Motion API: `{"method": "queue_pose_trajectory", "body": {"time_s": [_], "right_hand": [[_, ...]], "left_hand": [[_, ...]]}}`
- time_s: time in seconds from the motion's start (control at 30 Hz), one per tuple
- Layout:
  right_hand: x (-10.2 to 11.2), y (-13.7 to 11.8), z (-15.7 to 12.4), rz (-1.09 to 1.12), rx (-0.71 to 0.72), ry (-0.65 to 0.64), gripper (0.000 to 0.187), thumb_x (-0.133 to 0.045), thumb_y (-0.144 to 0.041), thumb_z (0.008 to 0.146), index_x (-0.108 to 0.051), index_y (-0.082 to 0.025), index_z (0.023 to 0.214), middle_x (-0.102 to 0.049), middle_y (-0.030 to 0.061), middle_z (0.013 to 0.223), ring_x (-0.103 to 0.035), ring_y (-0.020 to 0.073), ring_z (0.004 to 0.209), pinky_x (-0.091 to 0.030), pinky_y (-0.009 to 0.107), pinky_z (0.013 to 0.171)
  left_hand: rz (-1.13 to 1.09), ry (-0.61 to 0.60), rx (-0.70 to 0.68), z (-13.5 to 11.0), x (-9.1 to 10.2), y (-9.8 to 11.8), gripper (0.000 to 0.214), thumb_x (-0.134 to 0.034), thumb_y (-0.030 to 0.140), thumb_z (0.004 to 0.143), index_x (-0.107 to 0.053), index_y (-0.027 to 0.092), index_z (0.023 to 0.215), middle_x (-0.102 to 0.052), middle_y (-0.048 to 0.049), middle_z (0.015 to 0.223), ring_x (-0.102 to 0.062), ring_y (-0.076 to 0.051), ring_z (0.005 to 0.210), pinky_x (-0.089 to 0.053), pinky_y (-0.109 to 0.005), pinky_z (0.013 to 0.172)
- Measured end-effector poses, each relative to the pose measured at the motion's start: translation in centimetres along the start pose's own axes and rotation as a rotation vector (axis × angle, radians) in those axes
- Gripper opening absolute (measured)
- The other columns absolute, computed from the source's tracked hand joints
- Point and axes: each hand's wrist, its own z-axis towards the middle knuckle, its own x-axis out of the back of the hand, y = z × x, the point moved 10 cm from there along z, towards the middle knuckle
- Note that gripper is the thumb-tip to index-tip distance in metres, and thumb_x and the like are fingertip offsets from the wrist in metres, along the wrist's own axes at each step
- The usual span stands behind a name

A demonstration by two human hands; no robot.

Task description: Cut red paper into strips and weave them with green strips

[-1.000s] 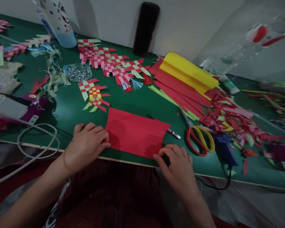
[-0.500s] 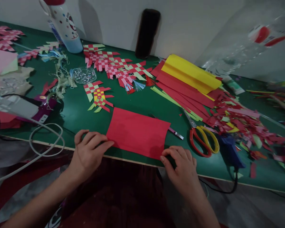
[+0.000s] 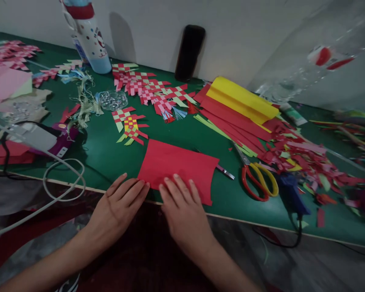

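Note:
A folded red paper sheet (image 3: pixel 178 166) lies on the green table (image 3: pixel 103 150) near its front edge. My left hand (image 3: pixel 120 205) lies flat with its fingertips on the sheet's near left corner. My right hand (image 3: pixel 182 211) presses flat on the near edge of the sheet, fingers spread and pointing away from me. Neither hand grips anything.
Red-and-yellow scissors (image 3: pixel 257 178) and a small metal tool (image 3: pixel 225 171) lie right of the sheet. Woven paper fish (image 3: pixel 129 125), paper strips (image 3: pixel 237 117), yellow paper (image 3: pixel 240 99), scraps (image 3: pixel 304 158), a bottle (image 3: pixel 89 34), a dark phone (image 3: pixel 189 52), a bead dish (image 3: pixel 112 99) and a white cable (image 3: pixel 63 178) surround it.
My right hand slid left from the sheet's near right corner to its near middle and flattened. My left hand opened flat at the left corner. The camera tilted slightly.

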Motion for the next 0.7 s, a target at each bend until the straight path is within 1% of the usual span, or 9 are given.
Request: {"method": "queue_pose_trajectory", "body": {"time_s": [0.1,0.17,0.23,0.37,0.5,0.6,0.7], "right_hand": [[-1.6,-1.8,1.2,0.034,0.041,-0.056,0.051,-0.044,-0.043,0.098,-0.046,-0.018,0.141,-0.044,0.0043,0.151,-0.028,0.028,0.143,-0.012,0.054,0.118],[-2.0,-2.1,1.3,0.043,0.049,-0.07,0.052,-0.042,-0.044,0.099,-0.043,-0.017,0.144,-0.042,0.0036,0.152,-0.027,0.0273,0.144,-0.011,0.054,0.119],[-1.7,-1.8,1.0,0.038,0.037,-0.049,0.051,-0.042,-0.043,0.099,-0.044,-0.018,0.143,-0.044,0.0039,0.151,-0.029,0.0263,0.143,-0.01,0.053,0.119],[-0.8,0.4,-0.9,0.005,-0.043,-0.023,0.047,-0.045,-0.04,0.098,-0.048,-0.021,0.141,-0.048,0.0042,0.148,-0.033,0.0249,0.142,-0.01,0.052,0.119],[0.4,3.6,-4.2,-0.083,-0.153,-0.025,0.045,-0.043,-0.027,0.097,-0.048,-0.019,0.141,-0.049,0.0057,0.147,-0.036,0.0275,0.141,-0.011,0.054,0.118],[1.1,5.7,-7.0,-0.179,-0.203,-0.016,0.048,-0.044,-0.022,0.095,-0.045,-0.018,0.143,-0.048,0.0076,0.148,-0.034,0.0305,0.142,-0.014,0.057,0.116],[1.2,7.1,-9.0,-0.25,-0.235,-0.005,0.049,-0.044,-0.022,0.095,-0.041,-0.018,0.144,-0.047,0.0092,0.148,-0.031,0.0327,0.143,-0.02,0.06,0.114]], "left_hand": [[-0.007,-0.007,0.001,0.0,-0.1,-0.1,0.039,-0.039,0.007,0.092,-0.064,0.013,0.121,-0.068,-0.0081,0.118,-0.058,-0.024,0.112,-0.031,-0.045,0.114],[-0.014,-0.017,0.003,0.0,-0.3,-0.2,0.038,-0.039,0.008,0.093,-0.063,0.013,0.122,-0.068,-0.0081,0.119,-0.058,-0.024,0.112,-0.031,-0.045,0.114],[-0.012,-0.041,0.0,-0.1,-0.5,-0.4,0.04,-0.039,0.008,0.092,-0.061,0.014,0.124,-0.067,-0.0082,0.121,-0.057,-0.024,0.114,-0.031,-0.045,0.114],[0.015,-0.073,-0.026,-0.1,-0.5,-0.4,0.045,-0.037,0.004,0.09,-0.057,0.016,0.129,-0.065,-0.008,0.123,-0.057,-0.023,0.115,-0.034,-0.046,0.112],[-0.003,-0.099,-0.035,-0.2,-0.6,-0.4,0.047,-0.033,0.004,0.091,-0.052,0.015,0.133,-0.064,-0.0079,0.126,-0.056,-0.023,0.116,-0.036,-0.046,0.111],[-0.007,-0.111,-0.041,-0.1,-0.8,-0.5,0.048,-0.034,0.003,0.09,-0.051,0.016,0.134,-0.063,-0.0079,0.127,-0.056,-0.023,0.117,-0.035,-0.047,0.112],[0.003,-0.086,-0.067,0.1,-0.7,-0.3,0.049,-0.037,0.0,0.088,-0.053,0.014,0.132,-0.062,-0.0099,0.126,-0.054,-0.024,0.121,-0.033,-0.047,0.113]]}}
